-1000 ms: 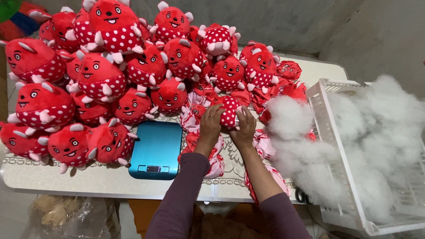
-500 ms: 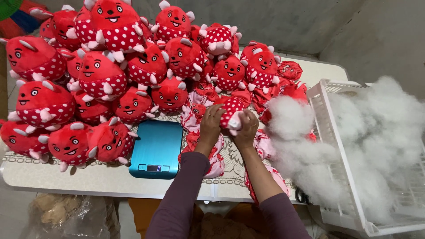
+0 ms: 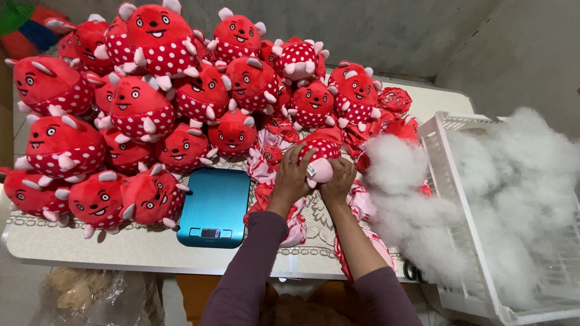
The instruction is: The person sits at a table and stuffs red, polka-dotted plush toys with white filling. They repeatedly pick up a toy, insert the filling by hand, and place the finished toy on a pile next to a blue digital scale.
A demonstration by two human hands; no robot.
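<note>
Both my hands grip one red plush toy with white dots and pink feet above the table's middle. My left hand wraps its left side, and my right hand presses its lower right side. Flat, unstuffed red and pink toy skins lie under and around my hands. A blue kitchen scale sits just left of my left hand.
A big pile of stuffed red plush toys covers the table's left and back. White fibre stuffing spills from a white plastic crate at the right. The white table has a lace cloth; a plastic bag lies below.
The toy has turned slightly in my hands, its pink feet now showing between them. My arms stay in the same place.
</note>
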